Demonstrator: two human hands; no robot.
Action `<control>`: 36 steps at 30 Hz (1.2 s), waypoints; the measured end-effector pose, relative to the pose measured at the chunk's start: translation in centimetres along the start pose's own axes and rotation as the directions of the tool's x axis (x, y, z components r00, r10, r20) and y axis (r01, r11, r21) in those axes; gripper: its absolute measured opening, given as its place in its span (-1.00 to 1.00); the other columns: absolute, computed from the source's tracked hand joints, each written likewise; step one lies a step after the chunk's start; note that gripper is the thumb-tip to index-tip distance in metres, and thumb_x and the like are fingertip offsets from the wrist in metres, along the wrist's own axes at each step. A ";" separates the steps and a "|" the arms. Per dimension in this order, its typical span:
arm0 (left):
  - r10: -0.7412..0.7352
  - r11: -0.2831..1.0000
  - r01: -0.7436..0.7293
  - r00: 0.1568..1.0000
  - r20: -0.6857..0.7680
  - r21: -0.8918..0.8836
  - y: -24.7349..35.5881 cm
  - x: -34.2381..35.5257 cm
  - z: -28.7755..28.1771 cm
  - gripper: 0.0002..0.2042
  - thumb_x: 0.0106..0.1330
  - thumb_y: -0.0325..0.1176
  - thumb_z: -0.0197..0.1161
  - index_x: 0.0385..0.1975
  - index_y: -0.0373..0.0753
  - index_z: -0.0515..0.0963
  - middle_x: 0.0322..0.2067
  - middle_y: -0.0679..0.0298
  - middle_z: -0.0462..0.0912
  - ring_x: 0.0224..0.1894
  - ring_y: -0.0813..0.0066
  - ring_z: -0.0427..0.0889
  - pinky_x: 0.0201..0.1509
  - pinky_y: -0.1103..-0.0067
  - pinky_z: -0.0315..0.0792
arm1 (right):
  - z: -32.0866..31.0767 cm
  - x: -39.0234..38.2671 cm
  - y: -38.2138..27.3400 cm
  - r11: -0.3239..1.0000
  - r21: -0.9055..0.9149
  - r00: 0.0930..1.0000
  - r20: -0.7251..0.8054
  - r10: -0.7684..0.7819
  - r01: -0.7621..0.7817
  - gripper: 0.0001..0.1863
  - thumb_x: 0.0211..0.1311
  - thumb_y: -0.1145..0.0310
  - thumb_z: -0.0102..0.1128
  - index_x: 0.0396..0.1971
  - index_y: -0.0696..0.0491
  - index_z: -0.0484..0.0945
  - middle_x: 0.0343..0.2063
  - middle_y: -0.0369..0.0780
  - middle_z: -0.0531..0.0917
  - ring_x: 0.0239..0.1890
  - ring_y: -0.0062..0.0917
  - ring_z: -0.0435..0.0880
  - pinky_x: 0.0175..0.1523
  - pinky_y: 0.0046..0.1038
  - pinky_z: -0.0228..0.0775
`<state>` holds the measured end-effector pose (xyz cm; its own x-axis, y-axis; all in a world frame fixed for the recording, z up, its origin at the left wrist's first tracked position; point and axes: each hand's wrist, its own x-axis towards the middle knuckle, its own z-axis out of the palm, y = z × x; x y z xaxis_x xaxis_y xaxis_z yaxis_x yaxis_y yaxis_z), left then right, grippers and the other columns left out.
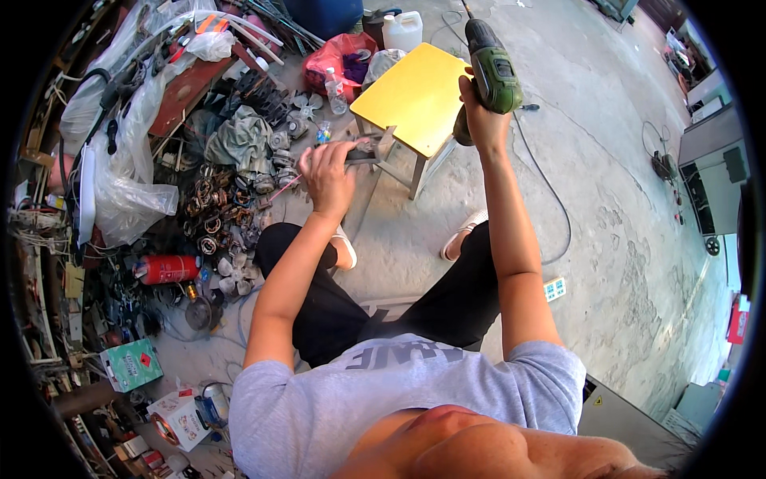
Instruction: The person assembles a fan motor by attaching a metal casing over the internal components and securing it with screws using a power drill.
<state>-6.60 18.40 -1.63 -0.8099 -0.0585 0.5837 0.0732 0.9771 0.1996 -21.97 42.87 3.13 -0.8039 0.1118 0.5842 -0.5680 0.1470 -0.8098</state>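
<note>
Two hands out front. My right hand (487, 126) is wrapped round the grip of a green-and-black drill (496, 73), bit pointing away from me, at the right side of a yellow stool (419, 94). My left hand (327, 177) has bent fingers at a dark metal piece (363, 155) by the stool's near left side; can't tell if it's gripped. Scrap parts (219, 203) heaped left, red extinguisher (166, 270) among them.

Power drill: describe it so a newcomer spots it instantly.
Find the yellow stool at upper centre. By its right edge in view, the right hand holds the power drill. Its green and black body sets it apart from the stool.
</note>
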 end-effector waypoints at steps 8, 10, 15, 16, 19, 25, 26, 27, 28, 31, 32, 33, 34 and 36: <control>0.189 0.972 -0.185 0.982 -0.017 0.146 -1.8 5.6 8.0 -0.57 -0.07 -0.29 0.49 -0.15 -0.01 0.50 -0.13 0.47 0.47 -0.08 0.47 0.48 0.11 0.33 0.20 | 0.8 -1.7 3.7 0.923 0.219 0.945 -0.012 0.327 -0.317 -0.72 0.21 0.45 0.32 -0.08 0.15 0.57 -0.26 -0.29 0.64 -0.40 -0.65 0.59 -0.31 -0.53 0.51; 0.193 0.974 -0.193 0.981 0.012 0.118 -1.5 5.7 8.7 -0.60 -0.05 -0.23 0.49 -0.18 -0.02 0.54 -0.10 0.46 0.50 -0.06 0.44 0.49 0.09 0.33 0.20 | 0.5 -1.5 4.8 0.889 0.278 0.927 0.012 0.375 -0.363 -0.72 0.21 0.42 0.33 -0.10 0.13 0.56 -0.25 -0.29 0.64 -0.41 -0.63 0.58 -0.30 -0.53 0.50; 0.126 0.988 -0.132 0.989 0.070 0.085 0.2 4.3 8.2 -0.42 -0.13 -0.10 0.54 -0.05 0.01 0.50 0.02 0.40 0.44 0.05 0.38 0.43 0.12 0.30 0.19 | -0.5 -1.2 4.7 0.862 0.361 0.915 -0.055 0.400 -0.355 -0.72 0.19 0.46 0.33 -0.11 0.16 0.56 -0.24 -0.27 0.63 -0.37 -0.63 0.61 -0.31 -0.52 0.54; 0.068 0.994 -0.073 0.996 0.053 0.085 0.6 4.3 7.6 -0.40 -0.14 -0.07 0.55 -0.03 0.01 0.50 0.03 0.38 0.43 0.07 0.35 0.42 0.12 0.28 0.18 | -0.7 -1.2 4.7 0.857 0.371 0.914 -0.051 0.403 -0.357 -0.71 0.19 0.46 0.33 -0.10 0.16 0.55 -0.24 -0.27 0.63 -0.37 -0.63 0.61 -0.30 -0.52 0.54; -0.028 0.996 0.021 0.997 0.077 0.089 0.9 6.4 6.1 -0.19 -0.20 0.10 0.55 0.14 -0.02 0.43 0.08 0.28 0.47 0.17 0.25 0.39 0.21 0.25 0.15 | -1.0 -0.8 3.6 0.848 0.383 0.911 -0.039 0.411 -0.366 -0.70 0.19 0.44 0.34 -0.09 0.16 0.55 -0.23 -0.27 0.63 -0.38 -0.62 0.61 -0.28 -0.52 0.53; 0.034 0.986 -0.117 0.842 0.539 0.120 1.5 11.9 6.5 0.05 -0.25 0.06 0.59 0.35 -0.10 0.23 0.29 0.22 0.36 0.44 0.16 0.09 0.45 -0.06 -0.23 | -0.5 -0.6 2.8 0.804 0.423 0.894 0.031 0.448 -0.418 -0.68 0.18 0.39 0.36 -0.07 0.11 0.55 -0.22 -0.28 0.64 -0.39 -0.58 0.59 -0.21 -0.47 0.47; 0.015 0.984 -0.119 0.790 0.613 0.129 1.6 12.6 7.2 0.10 -0.27 0.05 0.60 0.39 -0.07 0.18 0.34 0.23 0.30 0.48 0.15 -0.01 0.45 -0.15 -0.38 | -0.5 -0.5 2.9 0.799 0.429 0.893 0.042 0.448 -0.421 -0.69 0.18 0.39 0.36 -0.08 0.11 0.56 -0.23 -0.29 0.64 -0.39 -0.58 0.59 -0.21 -0.47 0.46; -0.015 0.980 -0.120 0.747 0.665 0.157 1.8 12.9 7.6 0.10 -0.27 0.04 0.60 0.39 -0.05 0.17 0.34 0.23 0.30 0.48 0.15 -0.01 0.45 -0.15 -0.37 | -0.4 -0.5 3.0 0.794 0.435 0.892 0.054 0.448 -0.425 -0.70 0.18 0.39 0.36 -0.09 0.11 0.56 -0.24 -0.29 0.64 -0.39 -0.58 0.59 -0.21 -0.47 0.46; -0.047 0.975 -0.124 0.701 0.712 0.186 1.8 13.3 7.9 0.10 -0.27 0.04 0.61 0.39 -0.04 0.17 0.34 0.23 0.29 0.49 0.15 -0.02 0.45 -0.15 -0.36 | -0.4 -0.6 2.8 0.775 0.440 0.877 0.062 0.477 -0.453 -0.73 0.18 0.39 0.37 -0.14 0.11 0.58 -0.27 -0.29 0.64 -0.40 -0.58 0.59 -0.22 -0.47 0.46; -0.044 0.970 -0.144 0.685 0.727 0.195 1.5 13.2 8.8 0.06 -0.28 0.01 0.61 0.37 0.02 0.21 0.29 0.25 0.36 0.41 0.14 0.15 0.45 -0.13 -0.28 | -0.3 -0.8 2.9 0.737 0.475 0.858 0.080 0.508 -0.481 -0.74 0.17 0.37 0.37 -0.16 0.11 0.59 -0.31 -0.30 0.63 -0.40 -0.58 0.58 -0.21 -0.48 0.44; -0.043 0.976 -0.126 0.688 0.725 0.177 1.3 13.2 9.0 0.06 -0.28 0.00 0.62 0.36 0.02 0.22 0.27 0.25 0.39 0.38 0.15 0.21 0.46 -0.12 -0.26 | -0.3 -0.8 2.9 0.730 0.459 0.847 0.103 0.522 -0.506 -0.73 0.17 0.34 0.37 -0.18 0.13 0.59 -0.38 -0.31 0.61 -0.41 -0.59 0.57 -0.22 -0.49 0.40; -0.042 0.981 -0.108 0.691 0.722 0.160 0.9 13.1 9.2 0.05 -0.28 0.00 0.62 0.35 0.02 0.24 0.25 0.25 0.41 0.36 0.15 0.27 0.46 -0.11 -0.25 | -0.3 -0.8 2.8 0.721 0.453 0.838 0.123 0.532 -0.524 -0.73 0.18 0.33 0.36 -0.18 0.14 0.59 -0.41 -0.31 0.60 -0.41 -0.59 0.56 -0.22 -0.50 0.39; -0.038 0.985 -0.086 0.728 0.684 0.147 0.3 12.7 9.4 0.04 -0.29 0.01 0.61 0.34 0.02 0.26 0.21 0.25 0.44 0.32 0.17 0.31 0.45 -0.11 -0.22 | -0.3 -0.9 2.6 0.712 0.446 0.829 0.145 0.541 -0.542 -0.73 0.18 0.32 0.35 -0.18 0.14 0.58 -0.44 -0.31 0.59 -0.42 -0.59 0.55 -0.23 -0.50 0.38; -0.035 0.992 -0.044 0.804 0.594 0.117 -0.5 12.0 9.3 0.02 -0.30 0.03 0.60 0.32 0.02 0.29 0.14 0.25 0.48 0.25 0.19 0.41 0.43 -0.10 -0.16 | -0.1 -0.9 2.3 0.691 0.446 0.814 0.184 0.551 -0.569 -0.72 0.19 0.31 0.34 -0.19 0.15 0.57 -0.48 -0.30 0.56 -0.43 -0.59 0.54 -0.24 -0.50 0.36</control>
<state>-21.77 19.09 -2.08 -0.9992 0.0405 -0.0055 0.0399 0.9959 0.0807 -22.56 43.25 0.75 -0.9998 -0.0084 0.0189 -0.0140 -0.3999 -0.9164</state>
